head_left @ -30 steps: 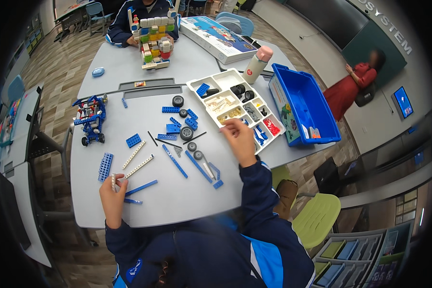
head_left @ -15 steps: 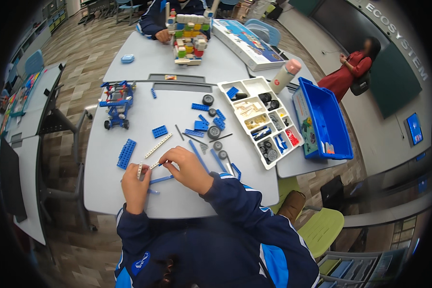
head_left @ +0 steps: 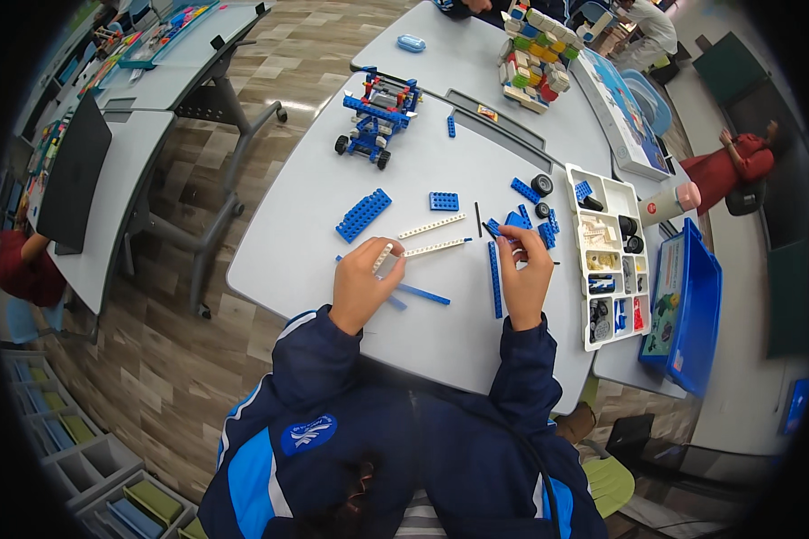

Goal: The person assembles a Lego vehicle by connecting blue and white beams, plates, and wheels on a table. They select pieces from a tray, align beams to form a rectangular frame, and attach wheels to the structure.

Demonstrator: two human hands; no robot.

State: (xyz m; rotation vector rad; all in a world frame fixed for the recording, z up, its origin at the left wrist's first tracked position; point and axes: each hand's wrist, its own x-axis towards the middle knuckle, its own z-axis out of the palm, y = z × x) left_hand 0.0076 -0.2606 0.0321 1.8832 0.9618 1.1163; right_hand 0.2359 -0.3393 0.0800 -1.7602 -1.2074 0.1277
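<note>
My left hand is closed around a short white studless beam that shows between its fingers. Beyond its fingertips a longer white beam stretches rightward, with a small blue peg at its far end; whether the hand grips this one too is unclear. My right hand hovers at the loose blue bricks, fingers bent and thumb apart, nothing visible between them. Another white beam lies on the table. Long blue beams rest by my left hand, and an upright blue beam beside my right.
A built blue vehicle stands at the far left. To the right are a white sorting tray, a blue bin and a bottle. Across the table a person's hand is near a colourful brick model.
My right hand has left the white beam beside my left hand and moved right to the blue bricks. The whole view has turned, shifting the table rightward in it.
</note>
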